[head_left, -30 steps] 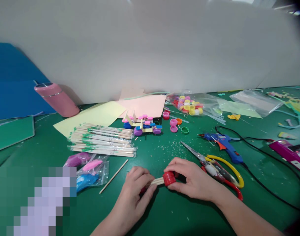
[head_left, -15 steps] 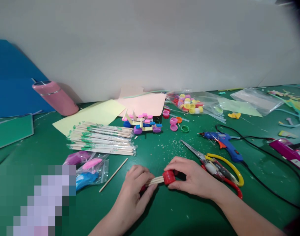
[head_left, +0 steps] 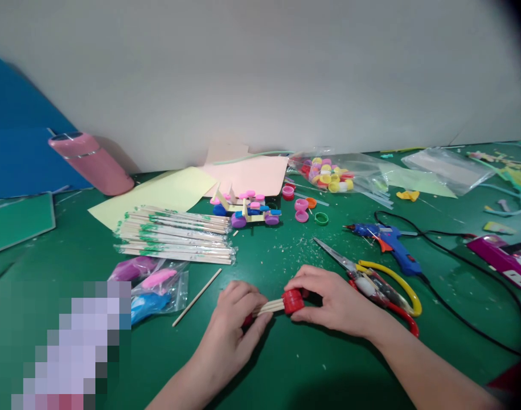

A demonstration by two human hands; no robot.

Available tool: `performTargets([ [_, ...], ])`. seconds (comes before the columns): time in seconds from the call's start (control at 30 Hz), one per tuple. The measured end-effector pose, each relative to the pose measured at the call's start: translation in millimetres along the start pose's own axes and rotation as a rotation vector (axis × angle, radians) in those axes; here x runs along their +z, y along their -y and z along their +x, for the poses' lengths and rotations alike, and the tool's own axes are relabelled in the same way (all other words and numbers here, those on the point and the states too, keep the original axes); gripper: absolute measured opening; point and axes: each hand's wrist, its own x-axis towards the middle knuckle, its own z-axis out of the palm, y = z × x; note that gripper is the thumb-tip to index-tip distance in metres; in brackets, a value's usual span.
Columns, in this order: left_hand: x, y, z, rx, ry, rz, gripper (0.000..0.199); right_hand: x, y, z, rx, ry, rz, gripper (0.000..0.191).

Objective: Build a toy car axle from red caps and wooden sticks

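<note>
My left hand (head_left: pixel 238 319) is closed around one end of a few short wooden sticks (head_left: pixel 272 306) lying side by side. A bit of red, apparently another cap, peeks out under its fingers. At the other end of the sticks sits a red plastic cap (head_left: pixel 293 302), pinched between the thumb and fingers of my right hand (head_left: pixel 328 299). The sticks join the two hands just above the green table. A single loose wooden stick (head_left: pixel 197 297) lies to the left of my left hand. Scissors (head_left: pixel 366 279) with red and yellow handles lie beside my right wrist.
A blue glue gun (head_left: pixel 388 242) with its black cord is at right, near a magenta power strip (head_left: pixel 501 256). Wrapped chopsticks (head_left: pixel 175 236), small model cars (head_left: pixel 254 215), loose caps (head_left: pixel 302 210) and a bag of caps (head_left: pixel 328 175) lie behind. A pink flask (head_left: pixel 93 165) leans far left.
Both hands keep the same hold on the sticks and the red cap. The whole view has shifted a little, with most things appearing slightly higher.
</note>
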Motion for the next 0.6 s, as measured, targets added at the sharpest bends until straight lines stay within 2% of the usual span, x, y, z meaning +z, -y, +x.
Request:
performTargets([
  [0.6,0.1,-0.6,-1.7,0.005,-0.008,0.011,0.01,-0.2,1.6,-0.4,-0.01,-0.004,0.002,0.024],
])
